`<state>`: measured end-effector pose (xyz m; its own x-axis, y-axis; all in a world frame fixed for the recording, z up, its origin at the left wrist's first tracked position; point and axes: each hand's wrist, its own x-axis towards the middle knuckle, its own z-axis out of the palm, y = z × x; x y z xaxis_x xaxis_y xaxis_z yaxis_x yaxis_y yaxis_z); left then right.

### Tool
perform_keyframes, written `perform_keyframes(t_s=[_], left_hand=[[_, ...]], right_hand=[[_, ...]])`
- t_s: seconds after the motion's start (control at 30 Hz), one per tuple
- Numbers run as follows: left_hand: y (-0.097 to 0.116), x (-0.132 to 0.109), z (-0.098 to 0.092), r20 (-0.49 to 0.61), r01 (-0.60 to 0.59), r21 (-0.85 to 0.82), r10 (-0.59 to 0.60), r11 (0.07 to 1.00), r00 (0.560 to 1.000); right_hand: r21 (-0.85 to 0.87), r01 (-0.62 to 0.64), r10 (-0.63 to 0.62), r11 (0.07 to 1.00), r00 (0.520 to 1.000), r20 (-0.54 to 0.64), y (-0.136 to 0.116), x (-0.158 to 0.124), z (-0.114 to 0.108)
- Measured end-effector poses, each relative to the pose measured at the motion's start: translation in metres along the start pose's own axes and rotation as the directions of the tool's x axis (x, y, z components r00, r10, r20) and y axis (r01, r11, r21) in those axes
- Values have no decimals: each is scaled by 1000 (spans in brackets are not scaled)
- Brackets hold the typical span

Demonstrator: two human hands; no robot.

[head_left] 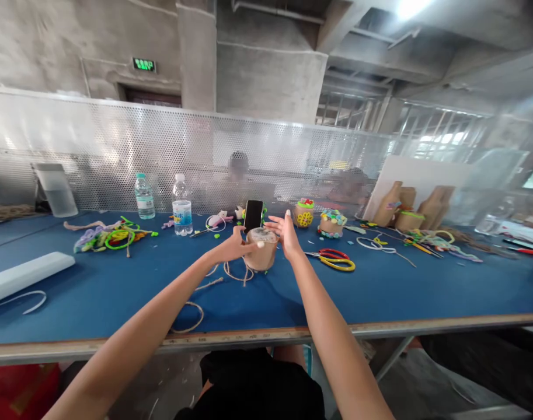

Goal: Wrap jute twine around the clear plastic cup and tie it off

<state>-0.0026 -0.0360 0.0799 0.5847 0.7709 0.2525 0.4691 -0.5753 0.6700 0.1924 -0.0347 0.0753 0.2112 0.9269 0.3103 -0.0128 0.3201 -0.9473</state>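
A small jar wrapped in brown twine [261,251] stands on the blue table [117,291] in front of me. My left hand [233,245] is closed against the jar's left side near its rim, fingers pinched on the twine. My right hand [286,233] hovers at the jar's right side with fingers spread and nothing in it. A loose tail of twine [205,286] runs from the jar across the table toward me. A black phone [253,214] stands upright just behind the jar.
Red and yellow scissors [334,258] lie right of the jar. Two water bottles [182,205] stand at the back left beside a heap of pipe cleaners [108,236]. Decorated jars [331,223] and brown bottles [401,210] stand at the back right. People sit behind a perforated screen [161,157].
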Motion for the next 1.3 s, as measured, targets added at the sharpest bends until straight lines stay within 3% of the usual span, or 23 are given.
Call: perform_keyframes(t_s=[0.1,0.27,0.4,0.63,0.73,0.83,1.03,1.17,1.3], left_hand=[[7,-13,-3,3,53,90,-54,995,999],[11,-14,-16,161,82,83,-95,993,982],[2,-11,-30,127,80,158,-100,984,987],[-10,-10,-59,354,57,-123,-10,991,935],[-19,-10,-70,362,66,-173,1,983,932],[-28,-10,-77,363,42,-114,2,993,932],[-29,-10,-77,348,49,-113,-7,992,938],[-24,-12,-76,346,72,-111,-29,991,938],[-18,-16,-81,346,59,-118,-15,991,938]], right_hand=[[-92,77,-80,993,996,-26,3,-1,7],[-237,187,-188,953,982,16,6,-3,16],[-357,258,-251,898,966,67,3,-7,18],[-361,215,-218,907,975,34,3,-5,20],[-361,216,-227,907,974,11,4,-5,22],[-374,207,-229,904,973,-13,4,-3,21],[-297,191,-189,935,981,38,2,2,15],[-262,263,-281,929,959,-32,-3,-2,14],[-360,367,-383,858,923,29,-6,-11,19]])
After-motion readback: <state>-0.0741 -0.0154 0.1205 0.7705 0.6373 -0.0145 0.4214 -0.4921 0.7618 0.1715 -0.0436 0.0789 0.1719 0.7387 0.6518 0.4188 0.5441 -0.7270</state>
